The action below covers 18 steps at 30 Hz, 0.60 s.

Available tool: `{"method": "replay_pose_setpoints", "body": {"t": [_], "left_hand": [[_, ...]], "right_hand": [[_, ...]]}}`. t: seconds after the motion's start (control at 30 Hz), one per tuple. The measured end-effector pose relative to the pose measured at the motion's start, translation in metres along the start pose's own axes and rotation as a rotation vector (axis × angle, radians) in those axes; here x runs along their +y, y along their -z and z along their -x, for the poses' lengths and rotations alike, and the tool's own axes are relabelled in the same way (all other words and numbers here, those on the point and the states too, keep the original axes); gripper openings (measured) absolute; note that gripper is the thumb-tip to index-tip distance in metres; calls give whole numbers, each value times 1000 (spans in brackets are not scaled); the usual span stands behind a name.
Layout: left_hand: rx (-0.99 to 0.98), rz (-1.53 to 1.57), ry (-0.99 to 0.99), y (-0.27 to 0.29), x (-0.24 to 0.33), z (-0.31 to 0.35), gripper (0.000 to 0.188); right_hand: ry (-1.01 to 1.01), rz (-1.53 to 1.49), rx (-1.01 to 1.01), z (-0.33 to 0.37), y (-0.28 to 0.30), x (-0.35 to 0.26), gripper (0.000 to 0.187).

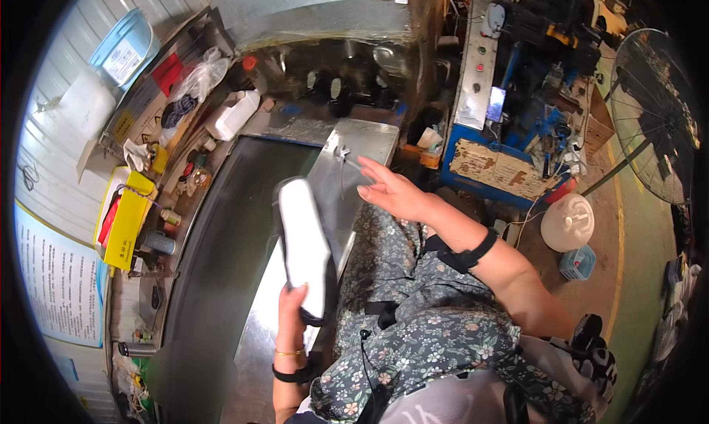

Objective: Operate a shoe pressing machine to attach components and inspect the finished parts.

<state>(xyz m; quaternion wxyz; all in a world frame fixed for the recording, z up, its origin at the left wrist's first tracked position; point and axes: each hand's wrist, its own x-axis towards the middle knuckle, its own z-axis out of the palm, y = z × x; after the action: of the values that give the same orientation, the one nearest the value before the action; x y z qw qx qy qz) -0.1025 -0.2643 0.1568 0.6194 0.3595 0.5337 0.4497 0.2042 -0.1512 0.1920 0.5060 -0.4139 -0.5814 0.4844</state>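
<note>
Metal bench (pixel 371 138), one, is standing beside a dark belt (pixel 221 232). Shoe (pixel 303 224), one: white sole facing you, being held above the bench and belt's edge. Left hand (pixel 292 309): your thumb and fingers are clamping its near end. Right hand (pixel 395 195): your fingers are hovering apart, gripping nothing visible, near a small fitting (pixel 342 153). Handling, by judgement: probably light, semi-stiff, smooth-faced; you are holding safest by its side edges.

A factory workshop is indicated by a dark conveyor belt (pixel 221 254), a blue machine (pixel 493 162) fitted with a push-button panel (pixel 470 91), a large fan (pixel 657 114) and a yellow line (pixel 620 254) painted on the floor (pixel 642 291).
</note>
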Motion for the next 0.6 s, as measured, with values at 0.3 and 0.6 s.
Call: {"method": "replay_pose_setpoints", "body": {"t": [0.3, 0.6], "left_hand": [[-382, -28, -168, -149, 15, -74, 65], [-167, -193, -484, -194, 0, -93, 44]], "right_hand": [[424, 552, 61, 76, 35, -29, 41], [136, 521, -100, 71, 59, -3, 50]]}}
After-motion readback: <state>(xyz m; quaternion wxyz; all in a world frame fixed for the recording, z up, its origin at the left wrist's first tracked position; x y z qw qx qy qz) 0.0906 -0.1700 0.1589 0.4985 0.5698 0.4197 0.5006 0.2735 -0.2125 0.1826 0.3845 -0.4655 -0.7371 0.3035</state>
